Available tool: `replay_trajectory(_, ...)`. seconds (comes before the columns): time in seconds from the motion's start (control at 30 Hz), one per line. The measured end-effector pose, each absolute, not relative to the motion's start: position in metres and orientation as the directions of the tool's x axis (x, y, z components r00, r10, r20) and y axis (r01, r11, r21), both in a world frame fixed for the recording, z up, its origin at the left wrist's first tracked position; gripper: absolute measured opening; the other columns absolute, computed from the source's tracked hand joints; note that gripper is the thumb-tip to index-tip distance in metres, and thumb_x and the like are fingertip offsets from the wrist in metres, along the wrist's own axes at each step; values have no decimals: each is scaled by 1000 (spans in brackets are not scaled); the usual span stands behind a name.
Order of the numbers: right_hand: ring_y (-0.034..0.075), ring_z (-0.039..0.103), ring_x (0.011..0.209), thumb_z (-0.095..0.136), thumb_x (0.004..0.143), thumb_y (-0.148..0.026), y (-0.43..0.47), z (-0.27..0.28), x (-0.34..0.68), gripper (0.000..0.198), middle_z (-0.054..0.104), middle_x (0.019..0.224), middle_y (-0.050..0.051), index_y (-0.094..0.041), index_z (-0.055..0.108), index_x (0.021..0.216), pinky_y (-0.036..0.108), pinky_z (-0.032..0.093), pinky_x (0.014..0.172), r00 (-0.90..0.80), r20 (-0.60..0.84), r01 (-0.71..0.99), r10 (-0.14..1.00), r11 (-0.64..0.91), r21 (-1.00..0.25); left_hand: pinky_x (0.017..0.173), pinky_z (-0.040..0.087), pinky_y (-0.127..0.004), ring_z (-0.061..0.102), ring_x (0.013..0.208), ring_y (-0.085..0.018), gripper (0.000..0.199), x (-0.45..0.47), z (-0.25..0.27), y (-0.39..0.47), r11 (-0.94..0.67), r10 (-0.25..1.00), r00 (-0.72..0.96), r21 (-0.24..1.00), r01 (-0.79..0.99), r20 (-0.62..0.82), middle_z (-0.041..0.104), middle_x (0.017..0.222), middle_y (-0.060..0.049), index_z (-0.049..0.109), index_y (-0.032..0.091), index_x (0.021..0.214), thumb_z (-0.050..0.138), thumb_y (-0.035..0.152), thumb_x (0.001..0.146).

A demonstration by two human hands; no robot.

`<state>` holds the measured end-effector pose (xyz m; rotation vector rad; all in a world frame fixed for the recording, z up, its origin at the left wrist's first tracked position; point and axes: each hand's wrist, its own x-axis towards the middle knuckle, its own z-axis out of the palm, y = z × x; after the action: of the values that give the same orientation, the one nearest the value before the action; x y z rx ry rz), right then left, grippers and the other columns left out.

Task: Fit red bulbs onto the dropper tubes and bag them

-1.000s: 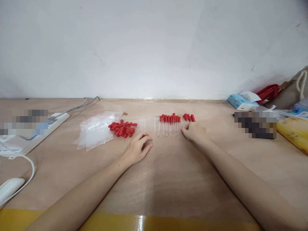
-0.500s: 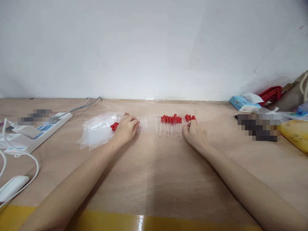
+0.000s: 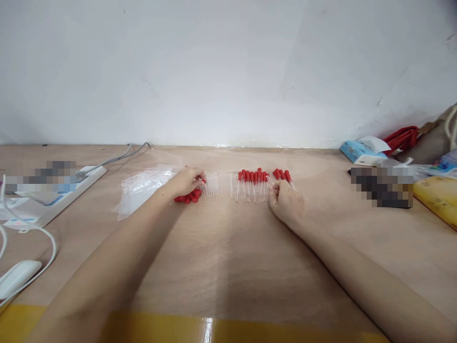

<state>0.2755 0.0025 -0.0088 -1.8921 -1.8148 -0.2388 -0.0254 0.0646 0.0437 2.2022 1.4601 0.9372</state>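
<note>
My left hand (image 3: 189, 182) is closed in a pinch, with a bit of a red rubber bulb (image 3: 204, 181) showing at the fingertips. Beneath it lies a pile of loose red rubber bulbs (image 3: 188, 196). A row of thin clear dropper tubes (image 3: 221, 186) spreads to its right. Further along, several droppers with red bulbs (image 3: 253, 177) lie side by side, bulbs toward the wall. My right hand (image 3: 285, 197) has its thumb and fingers pinched together; a slim clear tube end pokes out at the tips. More red-bulbed droppers (image 3: 282, 174) lie just beyond its knuckles.
Clear plastic bags (image 3: 137, 190) lie behind my left forearm. At the left are a white power strip (image 3: 71, 195) with cables and a white mouse-like object (image 3: 21, 278). A blue tissue pack (image 3: 362, 152), a dark blurred object (image 3: 382, 188) and a yellow packet (image 3: 437, 197) are at the right.
My left hand has lifted and shifted slightly, uncovering the bulb pile, with a red bulb now at its fingertips. My right hand has moved a little left, toward the row of droppers.
</note>
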Motion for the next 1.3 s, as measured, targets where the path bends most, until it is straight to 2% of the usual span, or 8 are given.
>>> replay_trajectory(0.1, 22, 57, 70, 35, 84, -33, 2, -10, 276, 24, 63, 79, 8, -16, 51, 91, 30, 33, 58, 56, 499, 962, 865, 86, -257, 63, 44, -26, 57, 68, -15, 13, -27, 50, 55, -455, 878, 240, 564, 689, 415, 61, 75, -2, 58, 19, 79, 57, 30, 72)
replay_trajectory(0.17, 22, 57, 77, 34, 85, -30, 1, -11, 275, 24, 64, 79, 9, -15, 52, 92, 31, 34, 67, -50, 554, 939, 831, 228, -258, 64, 45, -26, 56, 70, -14, 24, -22, 49, 42, -478, 839, 115, 620, 622, 531, 59, 80, -2, 55, 18, 96, 53, 32, 77)
replay_trajectory(0.23, 20, 57, 77, 35, 86, -28, -1, -11, 273, 25, 65, 76, 8, -14, 54, 95, 31, 33, 75, -196, 591, 887, 783, 399, -234, 64, 46, -25, 55, 67, -12, 35, -12, 44, 24, -497, 843, 65, 727, 473, 534, 58, 78, -1, 47, 18, 113, 46, 34, 82)
replay_trajectory(0.4, 12, 58, 64, 38, 88, -27, -14, -13, 260, 26, 68, 76, 4, -18, 59, 101, 29, 31, 77, -449, 587, 740, 674, 648, -178, 69, 48, -27, 59, 71, -13, 24, 20, 16, -15, -318, 944, 173, 915, 248, 281, 61, 76, -3, 57, 15, 88, 54, 36, 78)
replay_trajectory(0.6, 12, 59, 68, 40, 88, -25, -24, -12, 249, 23, 69, 79, 5, -17, 62, 91, 28, 29, 74, -505, 595, 684, 625, 710, -166, 62, 48, -25, 59, 65, -11, 24, 35, -9, -25, -245, 953, 214, 962, 119, 216, 59, 72, 0, 46, 16, 74, 67, 29, 68)
replay_trajectory(0.9, 11, 59, 67, 41, 88, -24, -27, -8, 246, 21, 68, 78, 2, -18, 61, 88, 29, 27, 74, -537, 577, 653, 616, 736, -178, 73, 51, -32, 64, 78, -17, 26, 34, -16, -25, -262, 940, 258, 957, 124, 224, 65, 84, -4, 54, 15, 89, 66, 29, 70)
replay_trajectory(1.07, 10, 56, 62, 41, 88, -23, -25, -12, 245, 20, 66, 71, 1, -17, 61, 85, 29, 27, 72, -570, 584, 608, 578, 775, -173, 80, 48, -31, 61, 87, -17, 20, 33, -11, -27, -437, 887, 325, 822, 365, 328, 65, 94, -6, 64, 17, 93, 58, 28, 77)
replay_trajectory(1.3, 11, 53, 62, 42, 87, -21, -19, -11, 250, 21, 64, 70, 1, -18, 62, 85, 30, 25, 72, -624, 578, 548, 526, 822, -155, 61, 47, -22, 58, 64, -12, 18, 33, -8, -36, -431, 877, 411, 781, 451, 247, 64, 75, -1, 64, 16, 91, 51, 27, 83)
